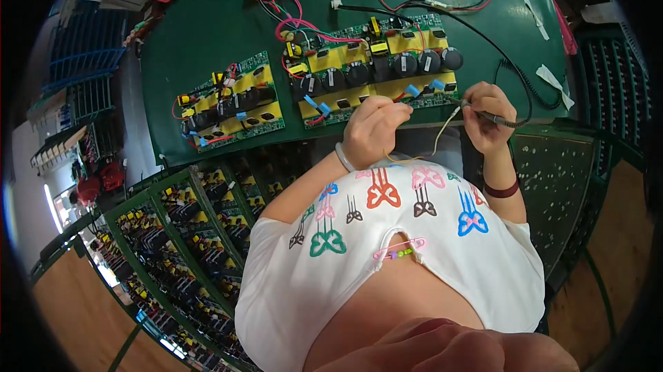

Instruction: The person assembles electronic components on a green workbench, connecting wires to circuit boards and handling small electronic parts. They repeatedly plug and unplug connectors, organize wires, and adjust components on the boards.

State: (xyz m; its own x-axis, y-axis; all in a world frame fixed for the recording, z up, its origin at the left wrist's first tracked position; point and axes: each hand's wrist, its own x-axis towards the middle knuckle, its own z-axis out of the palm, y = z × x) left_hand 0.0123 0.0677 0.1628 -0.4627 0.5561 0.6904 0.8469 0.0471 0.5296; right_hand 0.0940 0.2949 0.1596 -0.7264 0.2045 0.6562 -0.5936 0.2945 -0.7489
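Even, fairly bright light covers the green tabletop (200,34), and my white shirt (304,289) comes out the palest large area. Both my left hand (373,130) and my right hand (487,113) look reasonably clear, though the finest detail on the circuit board (321,61) is too small to read. Below the table edge, it turns dim and shadowy around the racks (176,255). Off to my left, a white strip of glare (52,208) burns out. Straight lines bow toward the rim, where the view softens into black corners.
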